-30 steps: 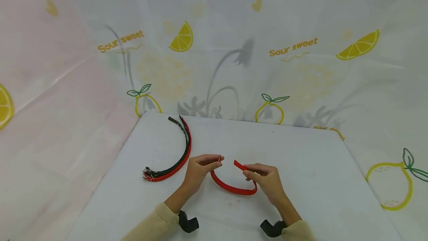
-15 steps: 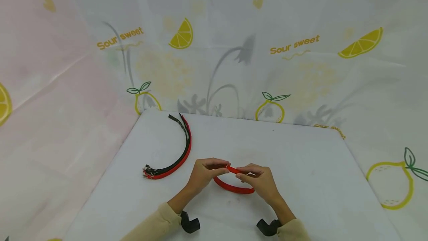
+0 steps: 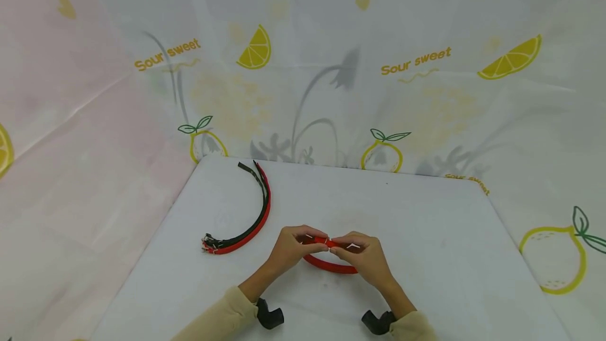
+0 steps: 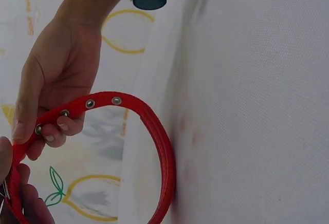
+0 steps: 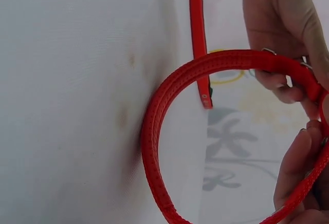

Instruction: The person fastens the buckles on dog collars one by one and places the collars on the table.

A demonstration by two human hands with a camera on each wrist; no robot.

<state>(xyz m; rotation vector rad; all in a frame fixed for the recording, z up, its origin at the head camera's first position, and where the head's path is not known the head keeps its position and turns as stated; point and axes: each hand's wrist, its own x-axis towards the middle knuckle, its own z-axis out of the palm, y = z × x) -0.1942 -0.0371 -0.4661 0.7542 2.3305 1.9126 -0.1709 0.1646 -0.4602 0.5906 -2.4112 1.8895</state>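
A red pet collar (image 3: 331, 266) with metal eyelets is bent into a near-closed loop between both hands. My left hand (image 3: 290, 247) pinches its buckle end, where metal rings show in the right wrist view. My right hand (image 3: 368, 258) pinches the eyelet end, and the fingertips of both hands meet at the buckle. In the left wrist view, the eyelet strap (image 4: 103, 99) runs across the right hand's fingers. The buckle itself is largely covered by fingers. The padded part of the loop (image 5: 154, 116) hangs low, close over the white table.
A curved bundle of black and red collars (image 3: 265, 209) lies at the left on the white table (image 3: 426, 236), metal fittings toward the near end. A lemon-print sheet (image 3: 303, 93) hangs behind the table. Dark camera mounts (image 3: 270, 317) sit on both wrists.
My hands have come together from apart. The eyelet end, held in my right hand, has moved left to the buckle end, and the collar's loop has closed up. The bundle has not moved.
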